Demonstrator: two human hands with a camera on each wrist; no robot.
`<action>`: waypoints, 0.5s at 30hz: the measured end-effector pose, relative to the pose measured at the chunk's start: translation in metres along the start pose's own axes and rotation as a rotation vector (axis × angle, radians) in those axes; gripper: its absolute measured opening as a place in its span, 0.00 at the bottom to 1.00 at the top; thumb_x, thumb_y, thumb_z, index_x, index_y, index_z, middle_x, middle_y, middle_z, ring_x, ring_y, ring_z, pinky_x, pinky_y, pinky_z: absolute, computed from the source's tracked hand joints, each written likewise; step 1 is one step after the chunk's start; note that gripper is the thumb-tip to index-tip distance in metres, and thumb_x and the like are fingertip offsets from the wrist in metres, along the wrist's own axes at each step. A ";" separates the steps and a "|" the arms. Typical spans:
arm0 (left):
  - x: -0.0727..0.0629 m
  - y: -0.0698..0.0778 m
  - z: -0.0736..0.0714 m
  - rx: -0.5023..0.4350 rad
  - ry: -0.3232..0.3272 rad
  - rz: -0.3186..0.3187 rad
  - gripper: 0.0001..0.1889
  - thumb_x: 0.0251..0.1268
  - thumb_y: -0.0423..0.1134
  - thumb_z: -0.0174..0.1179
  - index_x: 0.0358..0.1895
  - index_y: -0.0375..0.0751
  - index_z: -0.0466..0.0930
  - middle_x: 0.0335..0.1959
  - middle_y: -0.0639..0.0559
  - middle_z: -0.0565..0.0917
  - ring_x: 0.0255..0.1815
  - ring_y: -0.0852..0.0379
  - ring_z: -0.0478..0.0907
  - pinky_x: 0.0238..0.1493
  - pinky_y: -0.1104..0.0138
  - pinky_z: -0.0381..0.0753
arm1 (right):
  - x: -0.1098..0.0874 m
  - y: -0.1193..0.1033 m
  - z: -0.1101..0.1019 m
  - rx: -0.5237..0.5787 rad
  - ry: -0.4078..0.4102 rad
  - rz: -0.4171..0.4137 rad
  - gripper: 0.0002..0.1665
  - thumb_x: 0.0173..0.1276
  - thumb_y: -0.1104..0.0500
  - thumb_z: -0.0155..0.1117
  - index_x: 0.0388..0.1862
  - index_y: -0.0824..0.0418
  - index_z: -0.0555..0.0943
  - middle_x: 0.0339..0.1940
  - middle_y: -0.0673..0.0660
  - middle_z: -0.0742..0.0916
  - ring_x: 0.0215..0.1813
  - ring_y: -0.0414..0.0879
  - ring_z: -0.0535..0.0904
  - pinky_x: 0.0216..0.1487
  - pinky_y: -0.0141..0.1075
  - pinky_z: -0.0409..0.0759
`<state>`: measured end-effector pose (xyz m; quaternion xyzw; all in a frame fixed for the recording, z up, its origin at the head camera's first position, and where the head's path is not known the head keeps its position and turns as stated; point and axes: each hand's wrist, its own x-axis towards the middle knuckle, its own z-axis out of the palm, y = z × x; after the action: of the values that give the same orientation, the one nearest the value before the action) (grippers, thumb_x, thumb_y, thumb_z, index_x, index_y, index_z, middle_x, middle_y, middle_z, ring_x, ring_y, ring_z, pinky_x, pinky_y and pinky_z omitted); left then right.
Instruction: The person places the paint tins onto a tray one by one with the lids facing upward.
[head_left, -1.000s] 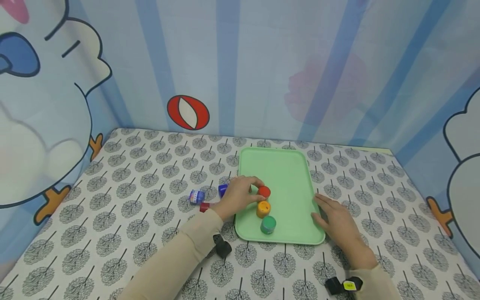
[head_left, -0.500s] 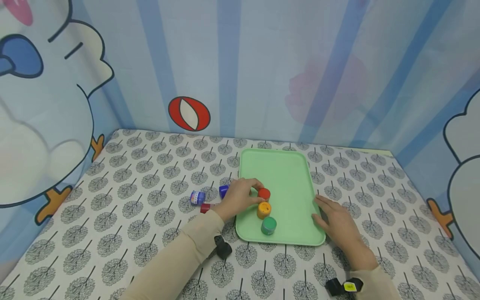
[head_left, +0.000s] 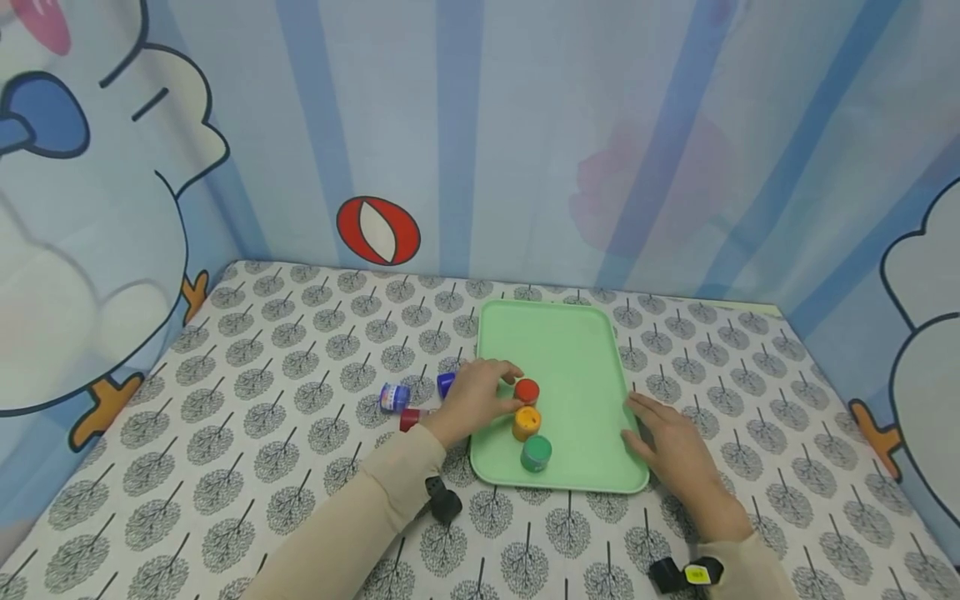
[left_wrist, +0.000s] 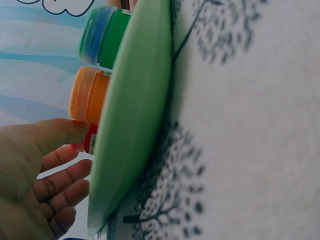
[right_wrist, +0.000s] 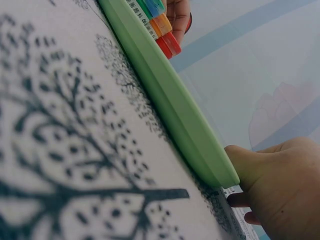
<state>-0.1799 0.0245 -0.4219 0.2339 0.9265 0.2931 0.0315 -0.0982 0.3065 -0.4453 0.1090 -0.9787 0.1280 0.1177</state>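
Note:
Three small paint jars stand in a row on a light green tray (head_left: 581, 358): red (head_left: 527, 392), orange (head_left: 527, 423) and green (head_left: 536, 454). My left hand (head_left: 477, 397) reaches over the tray's left edge, thumb and index finger just beside the red jar, with a slight gap showing from above. The left wrist view has the thumb (left_wrist: 67, 132) near the red and orange jars, the other fingers spread loosely. At the tray's right edge rests my right hand (head_left: 675, 446), fingers extended. In the right wrist view its thumb (right_wrist: 235, 155) lies against the tray's rim.
Left of the tray lie a blue jar with a label (head_left: 393, 397), a dark blue jar (head_left: 446, 384) and a dark red jar (head_left: 410, 418), the last two partly hidden by my left hand. The cloth (head_left: 285, 400) has a tree print. A cartoon curtain (head_left: 517, 150) hangs behind.
The left thumb and index finger, earlier at the red jar's sides, have drawn back slightly to the left of it. The jars and right hand stay in place; the view shifts a little.

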 end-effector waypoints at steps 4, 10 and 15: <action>-0.003 0.001 -0.002 0.007 0.001 -0.005 0.24 0.55 0.46 0.69 0.56 0.46 0.79 0.49 0.51 0.85 0.51 0.52 0.77 0.62 0.56 0.68 | 0.000 -0.001 0.000 -0.003 -0.006 0.004 0.31 0.65 0.56 0.64 0.64 0.69 0.72 0.65 0.66 0.77 0.64 0.64 0.73 0.65 0.58 0.69; -0.008 0.003 -0.007 0.045 0.014 0.012 0.24 0.56 0.47 0.68 0.56 0.45 0.79 0.50 0.51 0.84 0.52 0.52 0.76 0.62 0.56 0.67 | 0.000 -0.002 -0.002 -0.010 -0.014 0.015 0.31 0.65 0.56 0.65 0.64 0.69 0.71 0.66 0.65 0.76 0.64 0.64 0.72 0.65 0.58 0.68; -0.014 0.007 -0.015 0.104 0.046 0.034 0.20 0.56 0.48 0.68 0.51 0.45 0.81 0.49 0.51 0.84 0.51 0.51 0.76 0.58 0.56 0.69 | 0.000 -0.002 -0.001 -0.007 -0.011 0.015 0.31 0.65 0.56 0.65 0.64 0.69 0.71 0.65 0.65 0.76 0.64 0.64 0.73 0.65 0.58 0.68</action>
<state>-0.1678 0.0154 -0.4072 0.2440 0.9368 0.2504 -0.0070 -0.0971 0.3052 -0.4436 0.1019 -0.9806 0.1249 0.1118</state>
